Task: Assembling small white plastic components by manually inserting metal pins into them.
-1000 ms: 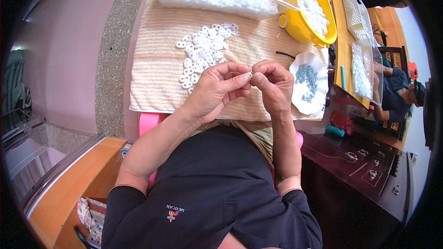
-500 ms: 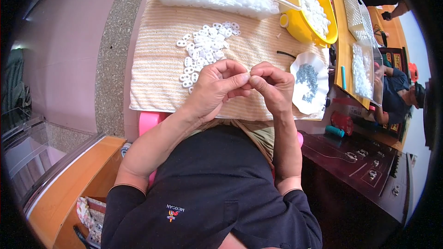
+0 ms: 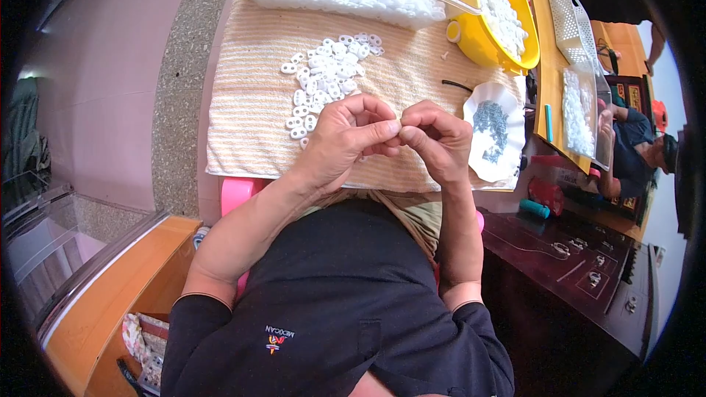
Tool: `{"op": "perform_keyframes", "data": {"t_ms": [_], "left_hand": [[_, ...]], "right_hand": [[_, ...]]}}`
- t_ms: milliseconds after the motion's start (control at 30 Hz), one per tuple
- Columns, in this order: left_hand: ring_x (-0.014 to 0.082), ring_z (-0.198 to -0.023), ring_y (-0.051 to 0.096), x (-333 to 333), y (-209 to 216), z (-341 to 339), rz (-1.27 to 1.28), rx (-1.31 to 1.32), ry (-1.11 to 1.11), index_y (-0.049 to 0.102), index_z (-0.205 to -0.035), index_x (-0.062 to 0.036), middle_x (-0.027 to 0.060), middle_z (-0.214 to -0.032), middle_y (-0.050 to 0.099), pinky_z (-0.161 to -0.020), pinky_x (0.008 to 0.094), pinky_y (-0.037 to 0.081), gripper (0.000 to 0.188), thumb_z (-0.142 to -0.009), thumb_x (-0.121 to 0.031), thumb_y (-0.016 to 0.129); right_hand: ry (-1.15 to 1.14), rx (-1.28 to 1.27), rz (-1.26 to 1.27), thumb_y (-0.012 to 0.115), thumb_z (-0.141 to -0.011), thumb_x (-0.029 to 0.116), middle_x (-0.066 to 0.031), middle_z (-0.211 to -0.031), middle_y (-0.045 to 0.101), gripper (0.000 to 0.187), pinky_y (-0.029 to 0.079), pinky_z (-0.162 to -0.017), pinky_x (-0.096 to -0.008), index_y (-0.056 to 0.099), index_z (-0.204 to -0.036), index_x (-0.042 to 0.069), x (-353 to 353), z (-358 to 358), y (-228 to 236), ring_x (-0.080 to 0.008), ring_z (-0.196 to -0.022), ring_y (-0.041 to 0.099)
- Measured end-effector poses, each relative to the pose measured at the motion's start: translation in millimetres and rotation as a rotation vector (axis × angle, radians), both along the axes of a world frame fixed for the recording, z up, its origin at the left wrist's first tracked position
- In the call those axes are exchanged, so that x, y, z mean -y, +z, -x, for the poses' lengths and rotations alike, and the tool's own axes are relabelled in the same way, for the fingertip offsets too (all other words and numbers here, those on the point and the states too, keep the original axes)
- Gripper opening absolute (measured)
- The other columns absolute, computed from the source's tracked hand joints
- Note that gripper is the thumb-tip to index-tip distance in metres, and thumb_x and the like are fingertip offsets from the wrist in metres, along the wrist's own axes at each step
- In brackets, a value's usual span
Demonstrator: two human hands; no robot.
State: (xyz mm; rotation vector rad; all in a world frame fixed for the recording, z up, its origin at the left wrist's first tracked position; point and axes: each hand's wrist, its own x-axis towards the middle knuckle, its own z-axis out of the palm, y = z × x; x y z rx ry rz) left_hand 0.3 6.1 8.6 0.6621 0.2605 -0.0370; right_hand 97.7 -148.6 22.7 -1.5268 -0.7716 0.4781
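My left hand [image 3: 349, 136] and my right hand [image 3: 439, 136] meet fingertip to fingertip above the near part of a striped towel [image 3: 250, 88]. Both are closed in a pinch, thumb against fingers. Whatever lies between the tips is too small and covered to name. Just beyond my left hand spreads a loose pile of small white plastic pieces [image 3: 323, 70], each oval with two holes. To the right of my right hand is a white dish with a wavy rim [image 3: 507, 95], holding many tiny dark grey parts [image 3: 490, 129].
A clear bin [image 3: 331, 11] full of white pieces stands at the far edge. Beside it sits a yellow basin [image 3: 531, 26] of white pieces. A black stick-like tool [image 3: 456, 85] lies near the dish. Another person [image 3: 632, 140] sits at the wooden table [image 3: 548, 88] on the right.
My hands stay pinched together, with only a slight shift of the right fingers. At the upper right, a person in dark clothing has moved.
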Motion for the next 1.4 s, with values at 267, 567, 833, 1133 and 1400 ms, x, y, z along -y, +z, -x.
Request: {"op": "perform_keyframes", "data": {"t_ms": [267, 567, 833, 1133, 1400], "left_hand": [[0.0117, -0.070, 0.062, 0.4, 2.3, 0.6, -0.007, -0.016, -0.017, 0.060, -0.094, -0.0038, 0.0044, -0.084, 0.064, -0.065, 0.0245, 0.054, 0.012, -0.086, -0.009, 0.066], [0.0113, -0.072, 0.063, 1.4, -0.4, -1.1, 0.030, -0.016, 0.022, 0.062, -0.094, -0.0021, 0.0060, -0.083, 0.066, -0.067, 0.0242, 0.055, 0.009, -0.087, -0.008, 0.066], [0.0120, -0.077, 0.065, 2.0, 2.2, -1.2, 0.049, -0.058, 0.038, 0.063, -0.099, -0.0004, 0.0076, -0.088, 0.067, -0.072, 0.0248, 0.056, 0.013, -0.088, -0.006, 0.065], [0.0131, -0.080, 0.066, 4.3, -1.6, -1.5, 0.041, -0.062, 0.033, 0.062, -0.101, 0.0018, 0.0091, -0.091, 0.067, -0.074, 0.0247, 0.057, 0.015, -0.088, -0.005, 0.064], [0.0132, -0.079, 0.066, 4.8, -1.7, -1.5, 0.027, -0.065, 0.034, 0.061, -0.101, 0.0014, 0.0091, -0.090, 0.067, -0.074, 0.0246, 0.056, 0.015, -0.087, -0.005, 0.064]], "right_hand": [[0.031, -0.019, -0.004, 0.069, -0.080, -0.003, -0.0086, -0.084, 0.065, 0.007, 0.048, -0.070, -0.0245, 0.066, -0.086, -0.003, 1.6, 0.3, 0.2, -0.0136, -0.079, 0.061], [0.008, -0.159, -0.088, 0.061, -0.088, -0.001, -0.0093, -0.094, 0.063, 0.010, 0.051, -0.071, -0.0234, 0.064, -0.096, -0.005, 3.4, 1.8, -10.4, -0.0132, -0.080, 0.062], [-0.009, -0.236, -0.101, 0.061, -0.089, 0.000, -0.0090, -0.095, 0.063, 0.010, 0.052, -0.071, -0.0240, 0.063, -0.097, -0.004, 5.2, 0.9, -16.0, -0.0126, -0.081, 0.062], [-0.015, -0.309, -0.124, 0.062, -0.088, 0.000, -0.0090, -0.095, 0.063, 0.010, 0.052, -0.073, -0.0227, 0.063, -0.096, -0.005, 7.8, 0.2, -19.9, -0.0119, -0.083, 0.062], [-0.020, -0.321, -0.107, 0.063, -0.088, 0.001, -0.0080, -0.095, 0.064, 0.009, 0.052, -0.074, -0.0226, 0.063, -0.095, -0.004, 10.0, 0.0, -19.9, -0.0111, -0.083, 0.062]]}}
